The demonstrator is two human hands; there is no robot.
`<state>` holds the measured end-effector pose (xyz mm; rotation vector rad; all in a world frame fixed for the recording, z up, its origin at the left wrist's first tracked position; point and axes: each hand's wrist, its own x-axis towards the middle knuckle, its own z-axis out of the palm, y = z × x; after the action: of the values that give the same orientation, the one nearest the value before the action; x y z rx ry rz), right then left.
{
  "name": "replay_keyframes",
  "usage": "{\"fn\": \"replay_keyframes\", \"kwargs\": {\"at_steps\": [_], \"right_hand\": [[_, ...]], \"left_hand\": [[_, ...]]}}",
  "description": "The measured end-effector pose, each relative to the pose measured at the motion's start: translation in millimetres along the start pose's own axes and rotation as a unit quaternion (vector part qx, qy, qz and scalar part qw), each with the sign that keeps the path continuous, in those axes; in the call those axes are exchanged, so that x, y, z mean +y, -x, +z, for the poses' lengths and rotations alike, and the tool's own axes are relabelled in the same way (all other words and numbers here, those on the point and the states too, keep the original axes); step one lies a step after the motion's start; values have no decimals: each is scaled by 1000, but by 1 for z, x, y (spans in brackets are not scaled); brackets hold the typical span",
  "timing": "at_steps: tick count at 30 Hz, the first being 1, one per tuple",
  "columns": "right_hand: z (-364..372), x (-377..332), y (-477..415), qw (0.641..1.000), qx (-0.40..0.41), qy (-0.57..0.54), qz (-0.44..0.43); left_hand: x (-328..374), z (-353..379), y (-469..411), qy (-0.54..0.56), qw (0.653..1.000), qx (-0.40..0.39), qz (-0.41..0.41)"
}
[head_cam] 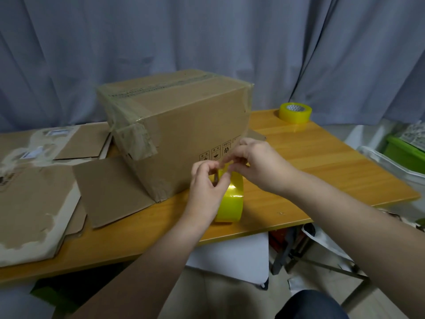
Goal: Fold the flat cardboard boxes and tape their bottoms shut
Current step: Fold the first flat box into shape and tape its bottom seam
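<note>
I see a brown corrugated cardboard box [184, 120] standing on the orange wooden bench [322, 162], folded into shape, with its taped face turned up. It seems to lean a little. Wide, clear yellowish tape strips [128, 132] run along the top seam and down over both ends. On the near left corner they lie in wrinkled, overlapping layers. The side toward me carries a row of small black handling symbols [217, 151]. At the box's lower left, 1 loose cardboard flap [110, 187] lies spread out on the bench.

Just in front of the box, near the bench's front edge, a yellow translucent tape roll [231, 201] stands on its rim. The left hand [207, 180] is curled over the top left of this roll, thumb and fingers gripping it. The right hand [253, 160] comes in from the right, its fingertips pinched on the top of the same roll; I cannot tell whether they have the tape's loose end. The 2 hands nearly touch.

On the left of the bench lie flat brown cardboard boxes [34, 192] with torn patches and white labels, partly under the flap. A 2nd yellow tape roll [295, 112] lies flat at the far right of the bench, well apart from the hands. A grey-blue curtain [207, 31] hangs behind, and a green plastic crate [407, 153] sits off to the right
</note>
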<state>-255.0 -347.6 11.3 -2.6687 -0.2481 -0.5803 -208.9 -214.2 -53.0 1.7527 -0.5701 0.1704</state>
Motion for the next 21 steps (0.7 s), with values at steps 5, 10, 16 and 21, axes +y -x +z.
{"fn": "replay_keyframes", "kwargs": {"at_steps": [5,10,16,21], "right_hand": [[2,-2,2,999,5,-34,3],[3,-4,1,999,-2,35,41],[9,3,16,976,79,-115,166],[44,-16,47,914,-22,-331,234]], "left_hand": [[-2,-5,1,2,1000,-15,-3],[-4,-7,6,23,999,-21,-7],[-6,-7,8,45,998,10,-43],[-3,-10,7,113,988,-15,-100]]}}
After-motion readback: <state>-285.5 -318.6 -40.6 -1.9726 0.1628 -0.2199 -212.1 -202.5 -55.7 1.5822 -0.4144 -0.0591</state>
